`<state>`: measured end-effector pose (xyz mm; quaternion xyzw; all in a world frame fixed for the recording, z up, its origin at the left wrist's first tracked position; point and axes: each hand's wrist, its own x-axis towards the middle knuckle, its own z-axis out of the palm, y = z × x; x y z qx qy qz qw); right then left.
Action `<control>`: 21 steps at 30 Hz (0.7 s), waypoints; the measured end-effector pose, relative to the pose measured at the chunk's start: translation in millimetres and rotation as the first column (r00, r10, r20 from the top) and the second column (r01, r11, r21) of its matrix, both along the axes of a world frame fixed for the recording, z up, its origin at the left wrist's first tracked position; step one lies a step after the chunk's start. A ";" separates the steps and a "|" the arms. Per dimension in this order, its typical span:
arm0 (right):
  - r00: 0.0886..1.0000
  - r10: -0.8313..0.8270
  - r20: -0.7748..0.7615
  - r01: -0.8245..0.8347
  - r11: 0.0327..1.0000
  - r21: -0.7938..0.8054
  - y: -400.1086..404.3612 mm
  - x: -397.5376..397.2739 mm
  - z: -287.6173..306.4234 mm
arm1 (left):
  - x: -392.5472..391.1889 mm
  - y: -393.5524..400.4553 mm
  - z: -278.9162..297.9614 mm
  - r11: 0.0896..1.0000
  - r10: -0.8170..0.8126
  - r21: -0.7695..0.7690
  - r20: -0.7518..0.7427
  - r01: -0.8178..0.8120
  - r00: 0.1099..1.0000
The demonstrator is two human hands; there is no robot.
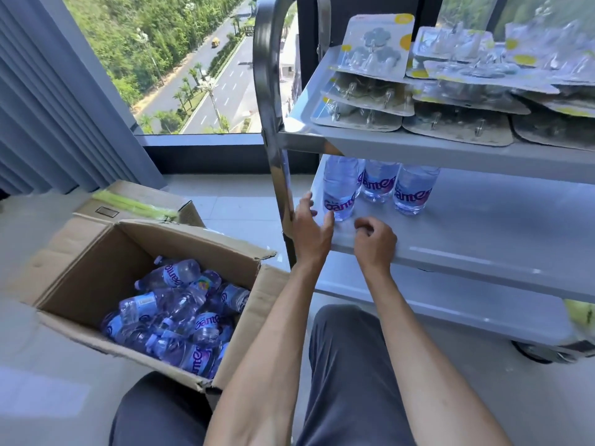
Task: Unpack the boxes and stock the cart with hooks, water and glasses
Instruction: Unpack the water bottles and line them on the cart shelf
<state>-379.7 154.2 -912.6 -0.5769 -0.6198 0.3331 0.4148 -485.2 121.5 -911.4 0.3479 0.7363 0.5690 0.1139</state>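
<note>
Grey shelf (pixel 483 220) edge beside hands (pixel 375 241)

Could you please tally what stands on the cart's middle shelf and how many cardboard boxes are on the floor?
Upright water bottles on the middle shelf: 3
Cardboard boxes on the floor: 2
Total: 5
</note>
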 end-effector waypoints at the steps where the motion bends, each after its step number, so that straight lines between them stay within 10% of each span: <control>1: 0.998 -0.050 -0.037 0.050 0.999 0.012 -4.0 -4.5 0.1 | -1.3 -13.1 -4.3 0.998 0.049 0.027 -0.009 -0.049 0.999; 10: 0.979 0.189 -0.081 -0.171 0.966 0.192 -101.1 -65.4 -18.6 | -77.7 -141.2 -43.5 0.841 0.537 -0.121 0.067 -0.528 0.841; 15: 0.849 0.524 0.076 -0.525 0.851 0.003 -142.0 -98.5 -40.6 | -128.0 -189.5 -75.5 0.703 0.587 -0.617 0.221 -0.355 0.779; 21: 0.592 0.736 0.329 -0.735 0.660 -0.154 -160.5 -143.2 -53.6 | -134.8 -208.9 -106.2 0.647 0.673 -0.683 0.304 -0.338 0.674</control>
